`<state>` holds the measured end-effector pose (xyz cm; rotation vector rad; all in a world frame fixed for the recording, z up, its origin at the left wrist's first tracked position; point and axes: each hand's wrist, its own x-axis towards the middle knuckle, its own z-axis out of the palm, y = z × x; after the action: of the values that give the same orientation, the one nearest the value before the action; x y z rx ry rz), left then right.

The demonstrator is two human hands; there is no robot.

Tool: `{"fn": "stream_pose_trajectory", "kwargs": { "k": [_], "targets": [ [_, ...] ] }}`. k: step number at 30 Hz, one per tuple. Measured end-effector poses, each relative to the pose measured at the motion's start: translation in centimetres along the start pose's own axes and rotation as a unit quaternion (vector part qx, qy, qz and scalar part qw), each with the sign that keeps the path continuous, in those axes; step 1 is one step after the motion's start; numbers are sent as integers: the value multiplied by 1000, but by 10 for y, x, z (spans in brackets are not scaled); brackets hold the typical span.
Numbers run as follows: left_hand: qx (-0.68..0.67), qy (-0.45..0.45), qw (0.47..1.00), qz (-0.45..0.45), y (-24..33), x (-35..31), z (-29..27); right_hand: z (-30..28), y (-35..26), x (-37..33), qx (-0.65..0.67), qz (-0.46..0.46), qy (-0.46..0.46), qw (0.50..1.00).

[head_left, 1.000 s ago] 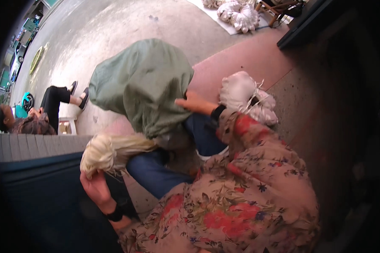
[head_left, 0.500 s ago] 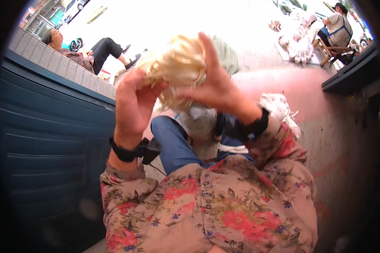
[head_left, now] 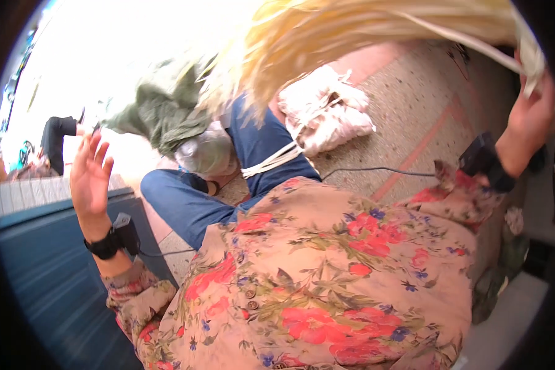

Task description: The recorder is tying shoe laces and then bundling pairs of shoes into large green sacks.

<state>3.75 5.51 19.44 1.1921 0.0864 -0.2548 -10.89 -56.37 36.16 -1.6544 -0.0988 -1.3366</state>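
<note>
A long hank of pale yellow, hair-like fibre (head_left: 351,34) swings across the top of the head view, its strands blurred and splayed at the left end. At the far right, my right hand (head_left: 533,117) is closed on the hank's whitish end, where a pale strip (head_left: 459,38) runs along the fibre. My left hand (head_left: 91,176) is raised at the left, holding nothing, with its fingers stretched out. Several white strips (head_left: 274,160) lie across my jeans-clad thigh.
White bundled material (head_left: 330,111) lies on the speckled floor beyond my knee. Green cloth (head_left: 166,108) rests by a clear plastic bag (head_left: 206,149) at my feet. A dark blue panel (head_left: 55,259) stands at my left. A black cable (head_left: 376,169) runs to the right wrist device.
Both hands held the bunched fibre in front of me. Now the left has let go and moved left, while the right has swung far right, stretching the hank out. The view has turned.
</note>
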Motion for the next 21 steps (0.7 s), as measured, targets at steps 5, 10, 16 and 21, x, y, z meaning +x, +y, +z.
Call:
{"fn": "stream_pose_trajectory", "kwargs": {
  "k": [5, 10, 16, 21],
  "targets": [
    [-34, 77, 993, -83, -35, 6, -37, -54, 22, -103, -272, 49, 124, 953],
    [11, 81, 993, -80, -44, 5, -21, -90, 95, -192, -470, 110, 42, 875],
    [59, 69, 991, -100, -50, -3, -13, -166, 157, -263, -376, 296, 135, 868],
    [77, 88, 983, -141, -59, 7, -32, -228, 160, -310, -455, 345, 143, 808]
  ]
}}
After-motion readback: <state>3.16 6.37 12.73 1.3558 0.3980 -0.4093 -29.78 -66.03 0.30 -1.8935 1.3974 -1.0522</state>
